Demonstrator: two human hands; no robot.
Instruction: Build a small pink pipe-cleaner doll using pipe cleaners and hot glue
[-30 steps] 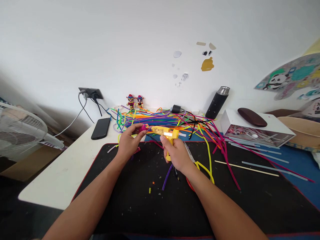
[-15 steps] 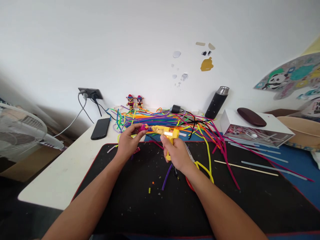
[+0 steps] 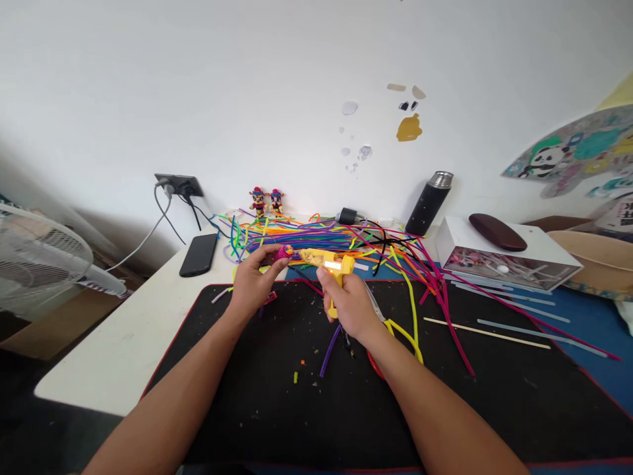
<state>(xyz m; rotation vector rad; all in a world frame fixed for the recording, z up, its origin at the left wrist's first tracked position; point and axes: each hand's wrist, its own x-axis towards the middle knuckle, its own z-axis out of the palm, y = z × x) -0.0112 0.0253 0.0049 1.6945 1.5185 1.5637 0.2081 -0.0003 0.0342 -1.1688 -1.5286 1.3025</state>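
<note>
My left hand pinches a small magenta piece with an orange top, apparently made of pipe cleaner. A yellow hot glue gun is gripped in my right hand, its nozzle pointing left and close against that piece. Whether the tip touches it I cannot tell. From the gun's rear sticks a pale glue stick. Partly under my right hand and forearm lie scissors with yellow handles. A purple pipe cleaner rests on the black mat below the gun.
Many coloured pipe cleaners are heaped along the wall, with two small figures behind. A phone lies left. At right stand a black flask and a white box; a wooden stick and clear glue sticks lie nearby.
</note>
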